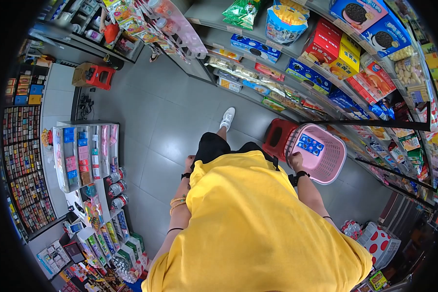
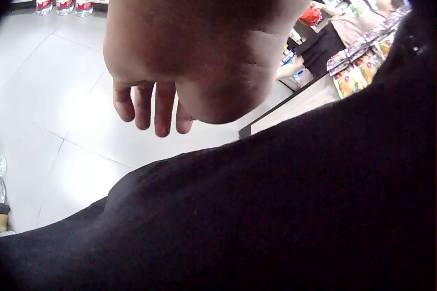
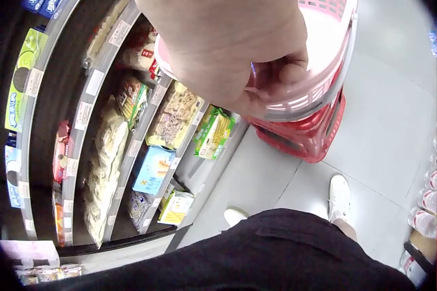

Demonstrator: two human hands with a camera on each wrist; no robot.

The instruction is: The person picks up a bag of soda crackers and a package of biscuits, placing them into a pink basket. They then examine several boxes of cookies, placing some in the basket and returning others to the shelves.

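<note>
A pink plastic shopping basket (image 1: 332,168) stands to the right of the body, a blue patterned pack (image 1: 310,144) inside it. My right hand (image 1: 295,160) grips the basket's near rim, and the right wrist view shows its fingers (image 3: 292,73) curled at that rim. Beneath and beside the basket is a red plastic stand (image 1: 279,138). My left hand (image 2: 198,79) hangs by the dark shorts (image 2: 273,202), holding nothing, its fingers loosely bent downward over the floor.
Shelves of packaged snacks (image 1: 321,48) run along the right. A counter display (image 1: 85,155) with large water bottles (image 1: 118,189) stands left. Ahead are a red stool (image 1: 100,77) and another person (image 2: 328,42) by the racks. Grey tile floor (image 1: 151,107) lies between.
</note>
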